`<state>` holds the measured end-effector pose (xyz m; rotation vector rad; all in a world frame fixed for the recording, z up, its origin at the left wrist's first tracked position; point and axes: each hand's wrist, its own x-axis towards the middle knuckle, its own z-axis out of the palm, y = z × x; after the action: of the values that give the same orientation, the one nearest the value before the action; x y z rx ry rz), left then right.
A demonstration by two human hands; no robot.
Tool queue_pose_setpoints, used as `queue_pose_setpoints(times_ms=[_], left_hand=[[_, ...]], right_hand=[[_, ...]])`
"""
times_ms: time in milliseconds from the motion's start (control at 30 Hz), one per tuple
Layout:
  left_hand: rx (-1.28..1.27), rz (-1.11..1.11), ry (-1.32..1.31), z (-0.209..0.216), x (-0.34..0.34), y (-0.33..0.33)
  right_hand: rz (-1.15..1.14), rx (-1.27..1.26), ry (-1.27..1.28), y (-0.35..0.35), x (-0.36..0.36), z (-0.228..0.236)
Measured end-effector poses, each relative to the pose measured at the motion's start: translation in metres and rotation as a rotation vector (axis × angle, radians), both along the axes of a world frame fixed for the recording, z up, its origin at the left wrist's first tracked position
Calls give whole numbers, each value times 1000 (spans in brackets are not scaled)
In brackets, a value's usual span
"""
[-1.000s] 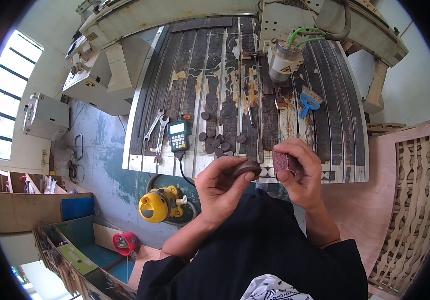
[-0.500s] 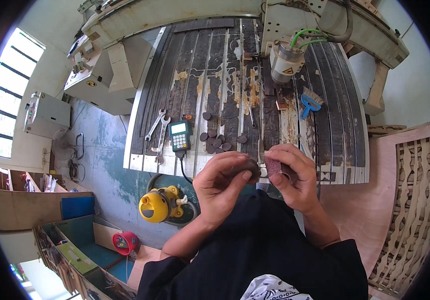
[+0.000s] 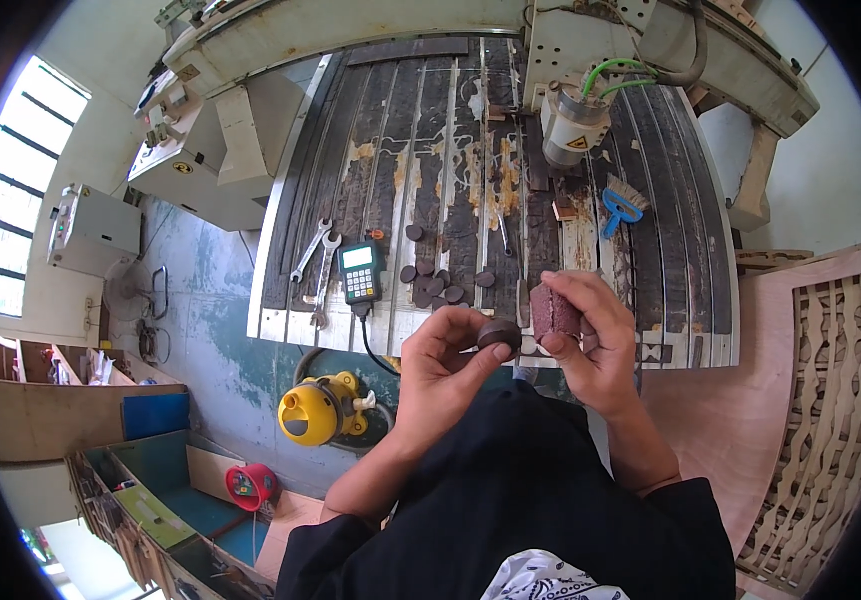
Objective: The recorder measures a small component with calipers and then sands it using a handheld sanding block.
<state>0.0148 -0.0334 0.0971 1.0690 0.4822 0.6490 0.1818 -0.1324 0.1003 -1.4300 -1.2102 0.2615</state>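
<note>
Between the thumb and fingers of my left hand (image 3: 438, 365) is a small dark brown round disc (image 3: 499, 335), its edge turned to the right. My right hand (image 3: 602, 355) grips a curled piece of reddish-brown sandpaper (image 3: 555, 312). A narrow gap separates the sandpaper from the disc. Both hands are over the near edge of the machine bed (image 3: 400, 329). Beyond my left hand, several similar dark discs (image 3: 436, 285) lie in a loose group on the bed.
Left of the discs lie a keypad controller (image 3: 359, 275) and two wrenches (image 3: 325, 275). A blue brush (image 3: 621, 206) is at the right, below the machine's spindle (image 3: 572, 130). A yellow vacuum (image 3: 308, 412) stands on the floor at left, and wavy wooden panels (image 3: 830, 400) at right.
The sandpaper has moved off the disc and is turned, showing more of its face. My left hand has tilted the disc so its rim shows.
</note>
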Motion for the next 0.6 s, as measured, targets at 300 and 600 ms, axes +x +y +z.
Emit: queue_pose_setpoints(times_ms=[300, 600], left_hand=[[204, 62, 87, -7, 1, -7], [309, 67, 164, 2, 1, -8]], right_hand=[[69, -16, -323, 9, -6, 25], [-42, -88, -386, 15, 10, 21]])
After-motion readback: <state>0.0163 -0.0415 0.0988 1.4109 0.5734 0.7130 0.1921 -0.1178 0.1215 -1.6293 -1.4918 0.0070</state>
